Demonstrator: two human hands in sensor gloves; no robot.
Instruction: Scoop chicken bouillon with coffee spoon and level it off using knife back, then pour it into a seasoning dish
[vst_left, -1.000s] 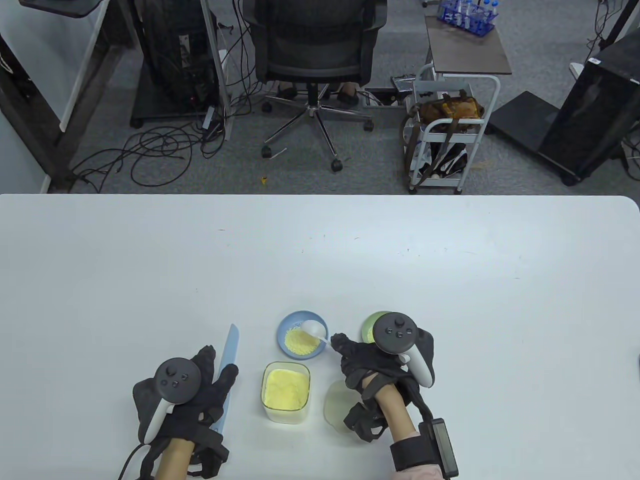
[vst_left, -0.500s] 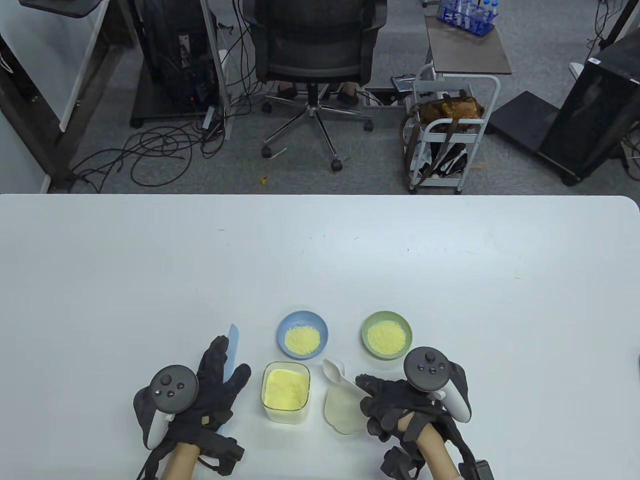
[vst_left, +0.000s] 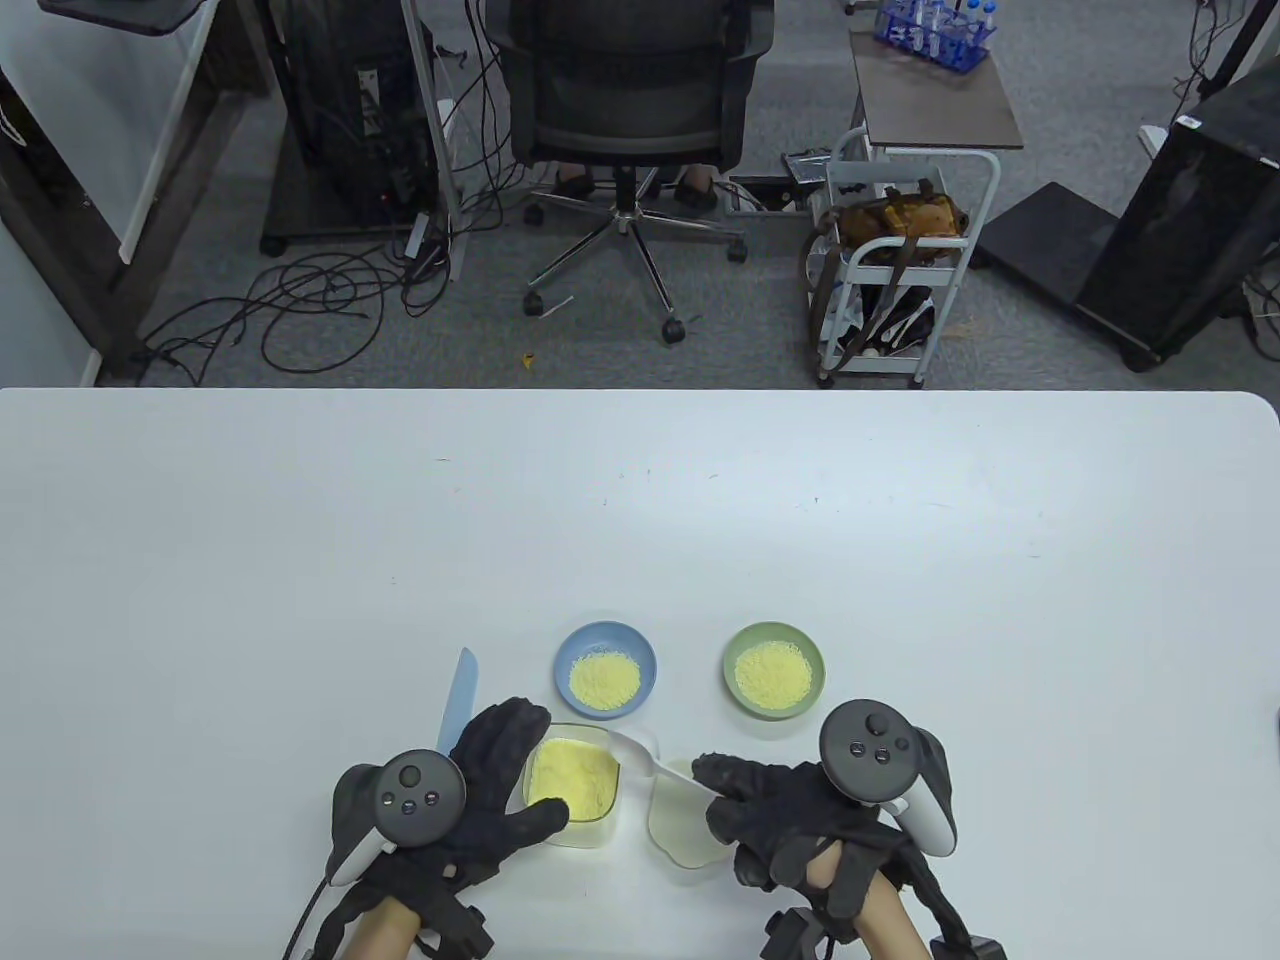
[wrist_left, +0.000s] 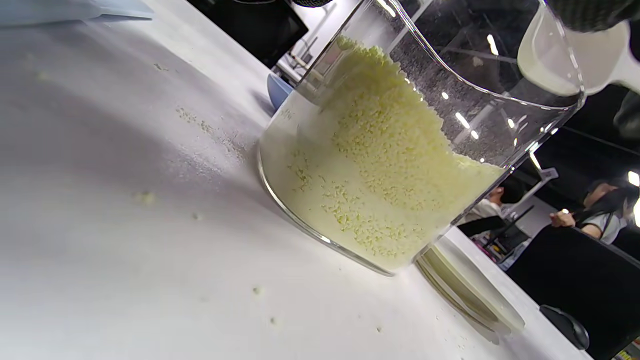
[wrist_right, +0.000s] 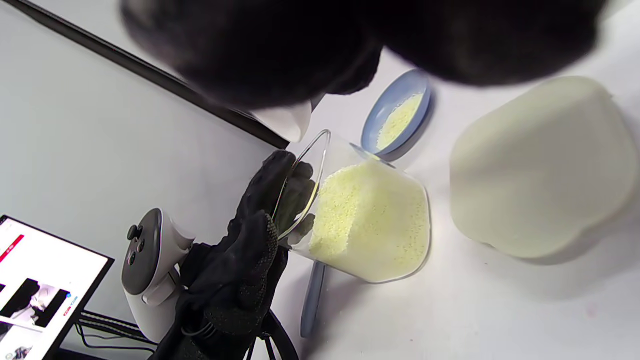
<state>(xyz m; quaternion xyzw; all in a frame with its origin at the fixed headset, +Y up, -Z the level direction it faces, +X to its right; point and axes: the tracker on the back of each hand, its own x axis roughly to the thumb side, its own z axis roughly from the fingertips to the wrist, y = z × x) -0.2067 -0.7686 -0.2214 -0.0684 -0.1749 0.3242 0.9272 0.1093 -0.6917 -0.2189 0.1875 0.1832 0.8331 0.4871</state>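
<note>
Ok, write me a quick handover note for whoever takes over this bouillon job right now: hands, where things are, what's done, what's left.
Left hand: grips the clear bouillon container and tilts it toward the right.
Right hand: holds the white spoon, its bowl at the container's far right rim and looking empty.
Knife: flat on the table, left of the container, untouched.
Lid: on the table, right of the container.
Blue dish and green dish: beyond the container, each already holding bouillon.
Left to do: scoop, level with the knife back, pour into a dish.
</note>
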